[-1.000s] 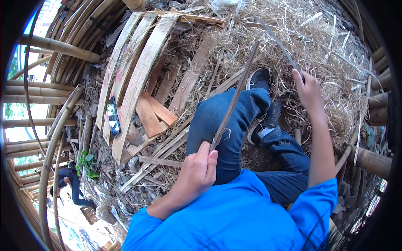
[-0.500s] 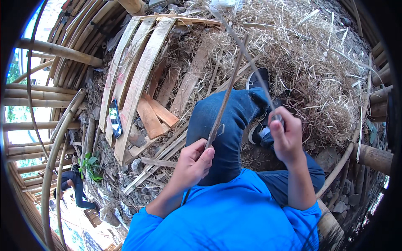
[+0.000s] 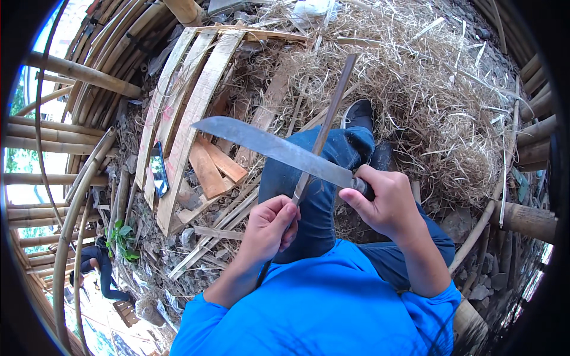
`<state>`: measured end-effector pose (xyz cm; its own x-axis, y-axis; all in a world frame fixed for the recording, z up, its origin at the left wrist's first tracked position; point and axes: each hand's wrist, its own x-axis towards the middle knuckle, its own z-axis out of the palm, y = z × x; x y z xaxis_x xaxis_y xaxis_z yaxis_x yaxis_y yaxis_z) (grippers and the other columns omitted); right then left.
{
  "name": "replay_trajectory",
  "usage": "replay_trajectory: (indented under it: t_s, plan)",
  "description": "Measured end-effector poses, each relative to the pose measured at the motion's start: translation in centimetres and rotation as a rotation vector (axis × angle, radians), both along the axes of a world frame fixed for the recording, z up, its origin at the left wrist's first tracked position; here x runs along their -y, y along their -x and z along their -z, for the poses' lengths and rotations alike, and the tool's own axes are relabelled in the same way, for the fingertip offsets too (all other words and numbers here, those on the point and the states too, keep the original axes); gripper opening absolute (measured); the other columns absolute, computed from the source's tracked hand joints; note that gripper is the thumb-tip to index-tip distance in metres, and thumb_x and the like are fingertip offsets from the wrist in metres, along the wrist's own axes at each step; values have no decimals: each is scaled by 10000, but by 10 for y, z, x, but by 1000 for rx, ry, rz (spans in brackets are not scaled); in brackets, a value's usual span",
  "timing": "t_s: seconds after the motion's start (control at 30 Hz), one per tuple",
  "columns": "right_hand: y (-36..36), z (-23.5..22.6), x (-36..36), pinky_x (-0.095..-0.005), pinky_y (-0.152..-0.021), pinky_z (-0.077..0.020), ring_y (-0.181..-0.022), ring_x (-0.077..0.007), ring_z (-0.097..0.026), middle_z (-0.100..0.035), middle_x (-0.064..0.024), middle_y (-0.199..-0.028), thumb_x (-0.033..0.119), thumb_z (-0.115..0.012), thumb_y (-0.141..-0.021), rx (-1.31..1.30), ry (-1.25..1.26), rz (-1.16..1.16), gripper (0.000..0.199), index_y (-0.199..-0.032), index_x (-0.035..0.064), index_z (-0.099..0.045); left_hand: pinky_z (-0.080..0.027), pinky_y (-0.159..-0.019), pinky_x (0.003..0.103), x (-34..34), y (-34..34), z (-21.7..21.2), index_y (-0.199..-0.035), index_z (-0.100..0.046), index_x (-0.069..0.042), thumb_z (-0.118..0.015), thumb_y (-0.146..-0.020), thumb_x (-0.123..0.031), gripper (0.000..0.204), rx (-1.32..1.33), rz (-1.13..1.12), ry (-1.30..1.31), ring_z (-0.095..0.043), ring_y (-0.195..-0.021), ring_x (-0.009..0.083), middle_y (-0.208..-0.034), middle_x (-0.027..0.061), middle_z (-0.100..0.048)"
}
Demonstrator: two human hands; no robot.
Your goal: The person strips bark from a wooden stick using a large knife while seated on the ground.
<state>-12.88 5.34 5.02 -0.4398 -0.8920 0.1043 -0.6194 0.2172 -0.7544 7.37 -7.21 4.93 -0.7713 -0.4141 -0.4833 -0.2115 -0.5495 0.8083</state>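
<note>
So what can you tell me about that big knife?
The knife has a long, broad blade of dull grey metal, worn-looking, with a rounded tip pointing to the person's left. Its dark handle is almost hidden inside the right hand. The blade is held roughly level, slanting slightly up toward the tip, and crosses the thin bamboo strip that the left hand grips, above the knee.

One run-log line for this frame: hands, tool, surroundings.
left hand: grips bamboo strip | right hand: holds knife, blade across strip | around: shavings, planks, phone
</note>
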Motion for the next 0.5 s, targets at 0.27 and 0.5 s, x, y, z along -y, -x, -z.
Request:
replay_trajectory:
  t_s: [0.27,0.5]
  plan:
    - [2,-3,11,-396,-451,-454,-494,-327,-586,-535,-137,-519,587,-679,-779,-181,-3,-56,568,-660,53,-524,-305,-413,188,-4,-1,-9,-879,-558,-40,-539,-1001,-265,256,139,11,142,-420,-461,26,-568,-27,-482]
    - [-1,2,18,-392,-428,-448,-467,-318,-577,-531,-130,-503,656,-616,-785,-345,-31,-97,633,-601,67,-478,-272,-447,197,-5,-2,-9,-874,-546,-31,-526,-1008,-268,272,100,-13,83,-377,-505,18,-599,-53,-444]
